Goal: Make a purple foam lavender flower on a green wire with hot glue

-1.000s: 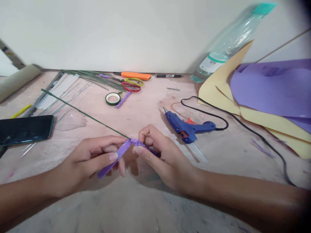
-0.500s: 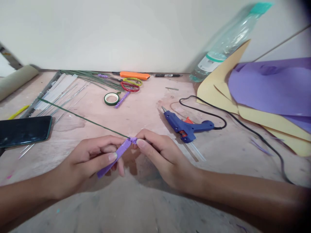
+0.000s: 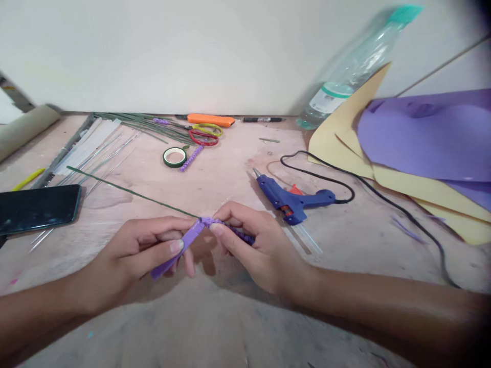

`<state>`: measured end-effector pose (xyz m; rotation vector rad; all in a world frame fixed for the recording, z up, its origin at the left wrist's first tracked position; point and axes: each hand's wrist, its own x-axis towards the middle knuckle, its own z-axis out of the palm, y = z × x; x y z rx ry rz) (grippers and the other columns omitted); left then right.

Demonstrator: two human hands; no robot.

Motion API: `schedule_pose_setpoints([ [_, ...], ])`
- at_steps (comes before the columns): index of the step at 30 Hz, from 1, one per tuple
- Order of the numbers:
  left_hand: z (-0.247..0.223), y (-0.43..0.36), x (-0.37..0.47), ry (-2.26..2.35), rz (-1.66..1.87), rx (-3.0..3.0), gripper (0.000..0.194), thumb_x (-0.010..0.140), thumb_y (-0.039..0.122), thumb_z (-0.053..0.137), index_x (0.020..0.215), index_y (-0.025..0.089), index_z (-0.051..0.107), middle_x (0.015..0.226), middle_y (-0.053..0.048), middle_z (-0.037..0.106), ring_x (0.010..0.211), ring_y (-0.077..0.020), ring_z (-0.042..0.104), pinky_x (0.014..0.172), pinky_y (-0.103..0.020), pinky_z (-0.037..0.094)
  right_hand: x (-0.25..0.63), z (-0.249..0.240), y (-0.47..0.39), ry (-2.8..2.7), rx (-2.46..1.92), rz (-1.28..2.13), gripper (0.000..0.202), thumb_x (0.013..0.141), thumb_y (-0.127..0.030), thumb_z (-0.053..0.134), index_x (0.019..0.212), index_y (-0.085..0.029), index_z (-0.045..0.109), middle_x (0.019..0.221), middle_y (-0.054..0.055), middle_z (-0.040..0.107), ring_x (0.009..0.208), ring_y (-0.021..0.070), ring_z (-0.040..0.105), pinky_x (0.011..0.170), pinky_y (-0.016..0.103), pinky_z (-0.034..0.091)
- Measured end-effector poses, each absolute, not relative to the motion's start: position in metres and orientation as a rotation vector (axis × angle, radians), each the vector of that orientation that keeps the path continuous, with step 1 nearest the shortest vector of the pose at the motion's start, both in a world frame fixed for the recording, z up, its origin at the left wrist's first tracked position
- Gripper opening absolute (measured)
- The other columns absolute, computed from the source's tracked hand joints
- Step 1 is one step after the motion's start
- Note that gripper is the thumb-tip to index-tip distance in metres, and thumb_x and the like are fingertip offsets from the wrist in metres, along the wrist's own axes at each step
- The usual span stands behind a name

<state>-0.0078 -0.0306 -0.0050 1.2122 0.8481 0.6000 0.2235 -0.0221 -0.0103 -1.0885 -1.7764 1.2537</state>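
Note:
My left hand [image 3: 151,250] pinches a flat purple foam strip [image 3: 191,236] between thumb and fingers, its free end slanting down to the left. The strip meets a thin green stem wire [image 3: 134,192], which runs up and to the left over the table. At the join, my right hand [image 3: 249,240] is closed on the wire's purple-wrapped end [image 3: 207,221]. More of that bumpy purple wrapping shows between its fingers and palm. Both hands are just above the table, fingertips close together.
A blue glue gun [image 3: 293,199] lies right of centre, its black cord trailing right. Behind are green tape [image 3: 175,157], scissors [image 3: 203,137], an orange cutter [image 3: 210,120] and a pen [image 3: 262,119]. A phone [image 3: 38,208] lies left; purple sheets [image 3: 425,135] and a bottle [image 3: 345,76] stand right.
The green wire has turned slightly, its far end now lower and further right. More of the purple-wrapped part shows inside my right hand. My left hand keeps its grip on the strip.

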Motion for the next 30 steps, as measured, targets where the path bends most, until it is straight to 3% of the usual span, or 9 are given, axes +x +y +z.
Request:
schedule_pose_setpoints([
  [8,-0.0084,-0.03,-0.0096,0.851,0.589,1.221,0.034,0.102,0.038,0.064,0.134,0.028,0.07,0.079,0.001,0.073,0.068,-0.0109,0.054,0.063,-0.023,0.04,0.225,-0.0131,-0.0209,-1.781,-1.063,1.348,0.018,0.103,-0.031,0.056,0.09,-0.02,0.058,0.071,-0.002,0.067,0.065,0.0111,0.059,0.062,0.024,0.045],
  [16,-0.0098,-0.0303,-0.0088,0.85,0.592,1.251,0.026,0.104,0.039,0.06,0.124,0.027,0.07,0.08,0.003,0.07,0.072,-0.0109,0.055,0.067,-0.023,0.042,0.2261,-0.0042,-0.0196,-1.799,-0.949,1.512,0.032,0.111,-0.035,0.039,0.093,-0.018,0.059,0.081,0.004,0.074,0.079,0.0153,0.068,0.078,0.029,0.049],
  [24,-0.0104,-0.0299,-0.0092,0.835,0.594,1.248,0.026,0.104,0.038,0.06,0.125,0.026,0.069,0.081,0.002,0.07,0.071,-0.0106,0.055,0.066,-0.023,0.042,0.2253,-0.0125,-0.0191,-1.905,-1.114,1.179,0.03,0.105,-0.031,0.049,0.081,-0.018,0.059,0.073,0.0,0.063,0.068,0.0131,0.057,0.066,0.028,0.042],
  [30,-0.0098,-0.0301,-0.0086,0.842,0.592,1.248,0.028,0.104,0.039,0.061,0.126,0.026,0.07,0.079,0.002,0.07,0.07,-0.0105,0.055,0.064,-0.023,0.041,0.2245,-0.0134,-0.0201,-1.838,-1.08,1.197,0.025,0.103,-0.029,0.054,0.081,-0.018,0.06,0.067,-0.004,0.059,0.062,0.0102,0.053,0.061,0.025,0.041],
])
